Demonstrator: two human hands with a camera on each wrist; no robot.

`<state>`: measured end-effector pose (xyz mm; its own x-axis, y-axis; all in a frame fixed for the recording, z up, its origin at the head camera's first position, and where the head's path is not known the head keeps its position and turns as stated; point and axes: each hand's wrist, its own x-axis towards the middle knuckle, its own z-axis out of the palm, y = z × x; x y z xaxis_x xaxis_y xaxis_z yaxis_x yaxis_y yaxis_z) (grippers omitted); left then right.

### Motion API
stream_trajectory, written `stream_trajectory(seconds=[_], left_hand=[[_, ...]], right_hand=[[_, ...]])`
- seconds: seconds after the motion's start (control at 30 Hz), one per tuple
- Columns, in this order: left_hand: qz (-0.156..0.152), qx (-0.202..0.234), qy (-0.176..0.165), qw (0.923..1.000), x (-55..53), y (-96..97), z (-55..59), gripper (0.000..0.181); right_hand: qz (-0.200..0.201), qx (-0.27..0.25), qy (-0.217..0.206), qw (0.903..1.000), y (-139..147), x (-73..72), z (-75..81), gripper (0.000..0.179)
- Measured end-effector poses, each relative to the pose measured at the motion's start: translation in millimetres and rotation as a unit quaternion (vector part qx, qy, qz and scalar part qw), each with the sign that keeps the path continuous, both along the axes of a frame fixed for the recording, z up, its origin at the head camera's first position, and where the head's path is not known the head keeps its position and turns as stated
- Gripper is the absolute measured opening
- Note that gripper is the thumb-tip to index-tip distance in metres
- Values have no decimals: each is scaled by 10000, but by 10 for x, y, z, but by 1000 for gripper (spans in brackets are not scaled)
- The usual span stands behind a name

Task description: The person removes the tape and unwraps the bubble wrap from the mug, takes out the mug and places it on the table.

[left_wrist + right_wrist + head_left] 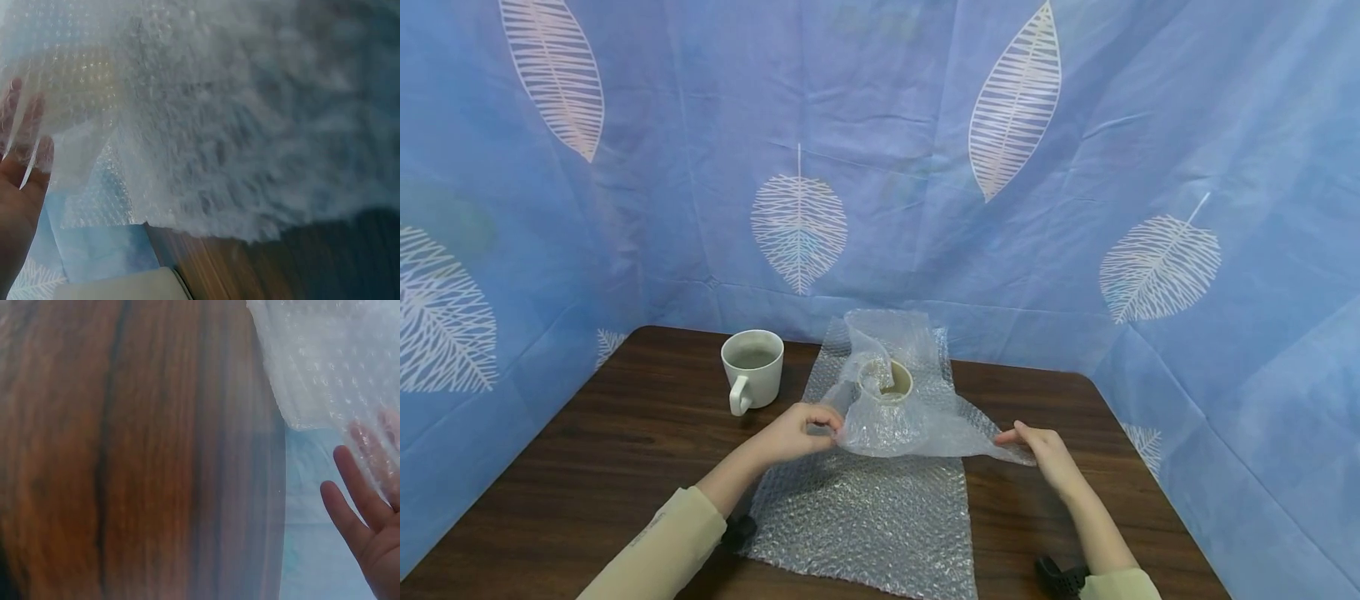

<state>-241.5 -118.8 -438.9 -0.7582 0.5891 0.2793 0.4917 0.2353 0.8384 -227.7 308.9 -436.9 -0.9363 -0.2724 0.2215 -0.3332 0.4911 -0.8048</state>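
Observation:
A pale cup stands upright on a sheet of bubble wrap, its rim showing while the wrap hides its side. Left of the cup, my left hand pinches a raised fold of the wrap between thumb and fingers. On the other side my right hand holds the wrap's outstretched right corner. Through the clear wrap, parts of the left fingers show in the left wrist view. In the right wrist view, two right fingers extend outside the wrap, and others lie behind it.
A white mug with its handle towards me stands left of the wrap on the dark wooden table. Blue cloth with white leaf prints hangs behind the table and along both sides.

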Motion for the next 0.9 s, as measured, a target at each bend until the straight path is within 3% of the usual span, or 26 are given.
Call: stream_trajectory(seconds=[0.2, 0.4, 0.57, 0.67, 0.9], left_hand=[[-191, -231, -91, 9995, 4, -28, -23, 17], [-469, -444, -62, 9979, 12, -20, -69, 18], [-653, -592, -90, 9961, 29, 3, -103, 23], [-602, -822, -94, 9948, 34, 18, -114, 22], [-586, -1550, 382, 9854, 75, 70, -135, 8]], right_hand=[[30, 601, -214, 9980, 4, 27, -20, 35], [-67, 1323, -242, 9909, -31, 46, -48, 34], [-168, 1724, -217, 9847, -118, 85, -85, 39], [-123, 2018, -101, 9793, -167, 118, -95, 45], [-72, 2538, -63, 9672, -269, 227, -70, 62]])
